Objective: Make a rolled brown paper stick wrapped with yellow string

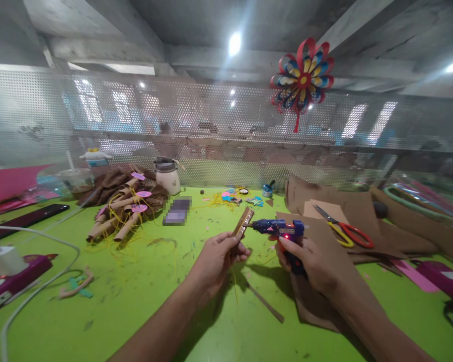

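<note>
Near the middle of the view, my left hand pinches a small strip of brown cardboard, tilted upward. Shiny spots, which look like glue, run along the strip's face. My right hand is wrapped around the handle of a dark blue glue gun with a small red light on its side. The gun's nozzle points left and reaches the strip's face. Yellow thread hangs below my left hand. A narrow brown paper strip lies on the green table between my forearms.
Rolled brown paper tubes with purple tags and yellow threads lie left. Scissors rest on brown cardboard at right. A jug stands behind. A white cable crosses the left side near a purple power strip.
</note>
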The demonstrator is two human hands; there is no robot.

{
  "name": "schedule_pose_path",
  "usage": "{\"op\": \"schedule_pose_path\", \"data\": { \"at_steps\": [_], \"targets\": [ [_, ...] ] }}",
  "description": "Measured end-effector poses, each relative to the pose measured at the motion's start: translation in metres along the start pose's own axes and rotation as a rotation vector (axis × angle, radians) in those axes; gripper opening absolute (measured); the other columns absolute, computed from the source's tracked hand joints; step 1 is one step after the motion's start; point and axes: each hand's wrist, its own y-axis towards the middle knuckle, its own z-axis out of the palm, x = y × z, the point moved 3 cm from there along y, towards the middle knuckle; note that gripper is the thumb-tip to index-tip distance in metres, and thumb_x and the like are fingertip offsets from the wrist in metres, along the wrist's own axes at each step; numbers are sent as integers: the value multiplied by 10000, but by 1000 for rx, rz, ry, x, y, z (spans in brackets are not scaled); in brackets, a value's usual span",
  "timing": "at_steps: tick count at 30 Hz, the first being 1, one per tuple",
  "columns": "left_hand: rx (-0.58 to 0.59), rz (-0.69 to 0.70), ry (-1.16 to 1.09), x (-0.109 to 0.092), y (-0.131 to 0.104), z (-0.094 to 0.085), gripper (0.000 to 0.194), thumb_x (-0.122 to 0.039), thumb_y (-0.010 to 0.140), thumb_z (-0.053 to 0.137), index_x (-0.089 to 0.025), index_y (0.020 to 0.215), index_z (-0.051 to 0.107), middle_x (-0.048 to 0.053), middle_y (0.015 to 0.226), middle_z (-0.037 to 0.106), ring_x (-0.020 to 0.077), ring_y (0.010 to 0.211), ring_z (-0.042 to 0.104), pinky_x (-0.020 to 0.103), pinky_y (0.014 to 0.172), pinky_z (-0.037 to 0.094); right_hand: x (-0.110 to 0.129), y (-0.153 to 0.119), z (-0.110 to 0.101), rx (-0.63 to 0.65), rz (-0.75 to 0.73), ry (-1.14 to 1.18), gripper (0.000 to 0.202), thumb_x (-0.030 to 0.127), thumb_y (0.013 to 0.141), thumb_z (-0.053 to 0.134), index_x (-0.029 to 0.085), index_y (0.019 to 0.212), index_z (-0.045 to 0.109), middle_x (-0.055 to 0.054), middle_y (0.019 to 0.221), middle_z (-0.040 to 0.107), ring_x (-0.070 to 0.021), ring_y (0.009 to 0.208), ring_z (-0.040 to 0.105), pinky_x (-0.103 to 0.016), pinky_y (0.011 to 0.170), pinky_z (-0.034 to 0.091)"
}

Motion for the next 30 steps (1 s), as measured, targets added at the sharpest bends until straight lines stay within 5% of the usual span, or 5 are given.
{"op": "schedule_pose_path", "data": {
  "at_steps": [13, 30],
  "targets": [
    [19, -4, -15, -2, 0, -2, 51, -93, 807, 543, -82, 815, 592, 76, 674, 623, 115, 631, 614, 200, 616, 511, 5, -4, -1, 45, -10, -61, 389, 473, 845, 509, 163, 620, 582, -13, 553, 524, -119, 520, 446, -251, 505, 331],
    [29, -24, -64, 0, -2, -1, 61, -78, 815, 533, -63, 838, 587, 81, 679, 612, 113, 631, 619, 177, 601, 519, -3, 4, -6, -144, -24, 145, 365, 481, 811, 556, 158, 642, 551, -12, 555, 530, -115, 491, 447, -244, 476, 333]
  ]
}}
